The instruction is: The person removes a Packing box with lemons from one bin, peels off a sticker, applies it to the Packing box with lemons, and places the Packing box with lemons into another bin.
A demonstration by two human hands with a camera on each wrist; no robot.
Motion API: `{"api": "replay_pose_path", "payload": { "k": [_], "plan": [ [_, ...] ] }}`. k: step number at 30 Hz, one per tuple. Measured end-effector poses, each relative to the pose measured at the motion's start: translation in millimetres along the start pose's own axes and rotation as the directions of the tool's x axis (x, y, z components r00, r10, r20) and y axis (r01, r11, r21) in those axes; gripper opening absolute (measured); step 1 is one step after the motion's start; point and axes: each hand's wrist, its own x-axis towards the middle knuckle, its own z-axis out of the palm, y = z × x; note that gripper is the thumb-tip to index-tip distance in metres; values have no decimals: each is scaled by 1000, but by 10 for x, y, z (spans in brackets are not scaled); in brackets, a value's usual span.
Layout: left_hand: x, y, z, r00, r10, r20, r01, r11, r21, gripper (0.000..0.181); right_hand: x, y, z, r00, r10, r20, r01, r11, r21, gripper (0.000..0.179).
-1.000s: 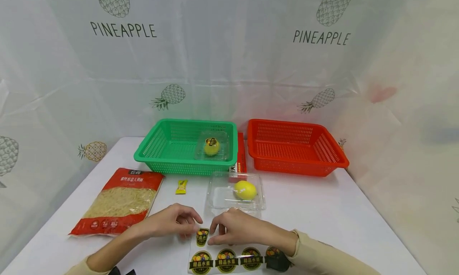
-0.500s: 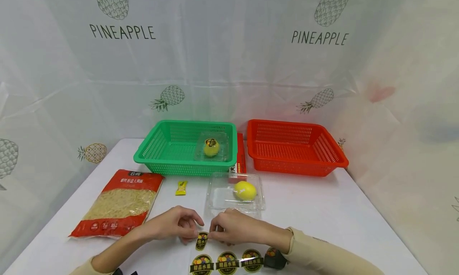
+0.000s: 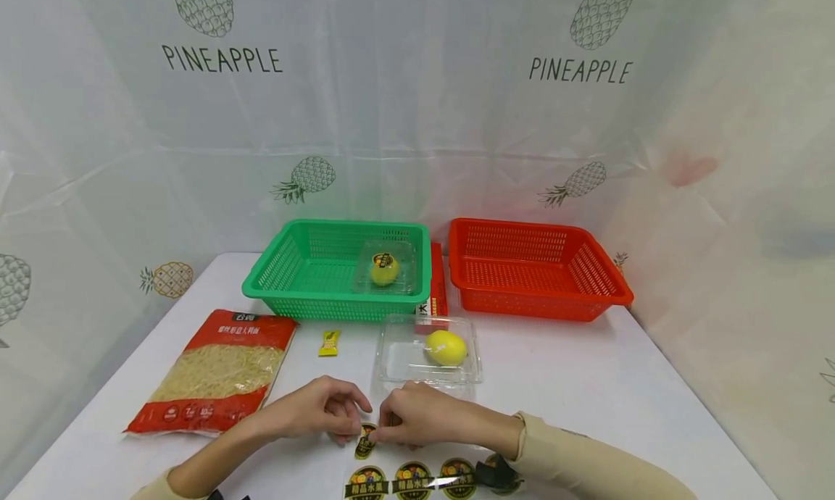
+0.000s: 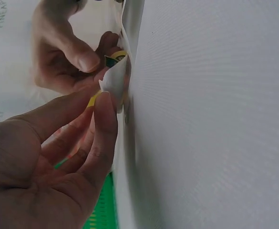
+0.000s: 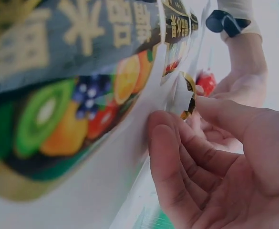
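Observation:
A white sheet of round fruit-label stickers (image 3: 417, 455) lies at the table's front. My left hand (image 3: 329, 411) is at its upper left corner; in the left wrist view its thumb and a finger pinch the white backing paper (image 4: 113, 85), which bends up off the table. My right hand (image 3: 427, 415) pinches the right edge of a black-and-gold sticker (image 3: 365, 442), which curls up between both hands. The right wrist view shows the thumb against this curled sticker (image 5: 189, 98). Several more stickers (image 3: 412, 480) lie flat in a row below, partly behind a black strap piece at the right wrist.
Behind the hands stands a clear plastic box (image 3: 398, 359) with a lemon (image 3: 446, 348). A green basket (image 3: 261, 291) holds another boxed, labelled yellow fruit; a red basket (image 3: 528, 302) stands beside it. A pasta bag (image 3: 222, 369) and small yellow packet (image 3: 329, 343) lie left.
My right hand has moved slightly left, its thumb now over the sticker's right edge. The sticker, flat-looking earlier, now looks narrower and curled. My left hand has hardly moved.

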Motion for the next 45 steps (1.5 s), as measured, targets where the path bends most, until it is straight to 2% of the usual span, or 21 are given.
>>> {"api": "replay_pose_path", "payload": {
  "k": [6, 11, 15, 23, 30, 34, 40, 45],
  "plan": [
    [14, -7, 5, 1000, 29, 8, -29, 1000, -1, 29, 22, 17, 10, 1000, -13, 9, 14, 1000, -13, 23],
    [17, -1, 6, 1000, 13, -13, -12, 999, 36, 28, 35, 25, 25, 1000, -12, 3, 12, 1000, -8, 20],
    [20, 7, 7, 1000, -4, -19, 5, 1000, 21, 29, 42, 40, 35, 1000, -23, -9, 22, 999, -24, 19],
    [27, 6, 1, 999, 20, -31, -20, 1000, 13, 29, 52, 64, 29, 999, -25, -20, 25, 1000, -16, 19],
    [43, -15, 1, 997, 26, -71, -25, 1000, 9, 29, 44, 49, -54, 998, -45, -40, 44, 999, -27, 15],
    [45, -28, -7, 995, 43, -90, -40, 999, 34, 25, 34, 64, -86, 999, -30, -29, 31, 999, 20, 13],
    [42, -24, -21, 993, 76, -86, -73, 996, 42, 24, 1, 115, -85, 999, -22, -33, 25, 995, 101, 12],
    [46, 23, -56, 990, 106, -98, -95, 989, 111, 23, -52, 131, -136, 999, -43, -22, 47, 978, 205, 10]
  ]
}}
